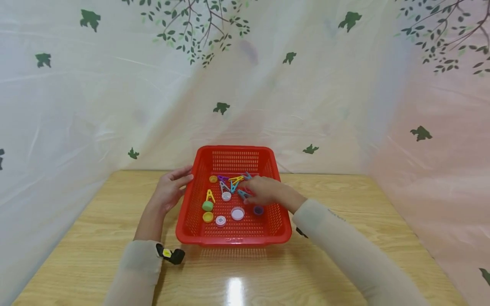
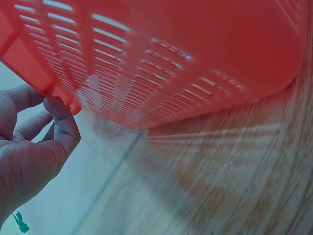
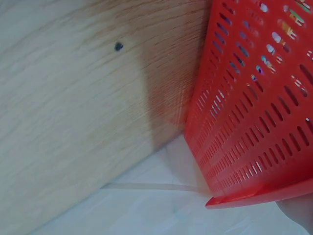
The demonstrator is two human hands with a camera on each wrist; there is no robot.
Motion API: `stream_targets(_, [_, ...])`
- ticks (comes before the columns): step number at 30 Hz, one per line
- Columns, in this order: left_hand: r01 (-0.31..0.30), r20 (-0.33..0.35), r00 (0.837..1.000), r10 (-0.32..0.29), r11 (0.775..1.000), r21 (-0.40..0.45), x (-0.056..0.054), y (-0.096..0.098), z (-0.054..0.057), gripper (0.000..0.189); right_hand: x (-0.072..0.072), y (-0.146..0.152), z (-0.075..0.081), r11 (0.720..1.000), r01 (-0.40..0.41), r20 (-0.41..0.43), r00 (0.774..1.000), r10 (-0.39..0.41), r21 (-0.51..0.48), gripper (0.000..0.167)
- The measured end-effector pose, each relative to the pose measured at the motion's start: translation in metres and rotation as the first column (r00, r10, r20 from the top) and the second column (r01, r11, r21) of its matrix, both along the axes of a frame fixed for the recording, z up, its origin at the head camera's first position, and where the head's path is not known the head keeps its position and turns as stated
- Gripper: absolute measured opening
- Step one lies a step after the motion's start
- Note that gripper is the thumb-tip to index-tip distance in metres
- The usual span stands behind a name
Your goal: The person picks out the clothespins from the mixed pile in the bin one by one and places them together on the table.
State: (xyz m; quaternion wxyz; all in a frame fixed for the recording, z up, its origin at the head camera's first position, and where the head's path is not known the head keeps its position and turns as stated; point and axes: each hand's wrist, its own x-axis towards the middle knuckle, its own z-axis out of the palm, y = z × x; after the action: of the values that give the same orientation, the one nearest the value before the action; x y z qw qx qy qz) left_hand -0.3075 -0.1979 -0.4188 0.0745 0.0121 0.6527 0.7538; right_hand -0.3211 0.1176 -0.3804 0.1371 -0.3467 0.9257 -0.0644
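Note:
A red plastic basket (image 1: 233,241) with slotted walls stands on the table. My left hand (image 1: 170,189) pinches its left rim between thumb and fingers, as the left wrist view of that hand (image 2: 39,127) confirms. Over the right wall reaches my right hand (image 1: 264,189), fingers pointing down among small plastic clips. A teal clip (image 1: 243,194) lies right at its fingertips; whether it is gripped I cannot tell. Other clips include a yellow one (image 1: 210,195) and a purple one (image 1: 223,178). Round caps lie nearer me: white (image 1: 237,213), dark purple (image 1: 258,210), green (image 1: 207,206) and orange (image 1: 208,217).
The wooden table (image 1: 344,225) extends on both sides of the basket. A pale curtain (image 1: 172,114) printed with leaves and branches hangs behind the table and along its sides. In the right wrist view, the basket wall (image 3: 254,122) hides most of the right hand.

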Motion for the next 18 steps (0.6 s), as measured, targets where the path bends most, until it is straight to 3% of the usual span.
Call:
stream_targets(12, [-0.010, -0.005, 1.000, 0.010, 1.000, 0.006, -0.0015, -0.0007, -0.0015, 0.054, -0.0031, -0.0035, -0.0004, 0.997, 0.038, 0.036, 0.999, -0.041, 0.068, 0.054])
stream_targets(18, [-0.007, -0.003, 1.000, 0.007, 1.000, 0.017, -0.0018, -0.0014, -0.0020, 0.056, -0.0063, -0.0074, -0.0060, 0.996, 0.007, 0.032, 0.999, -0.010, 0.084, 0.048])
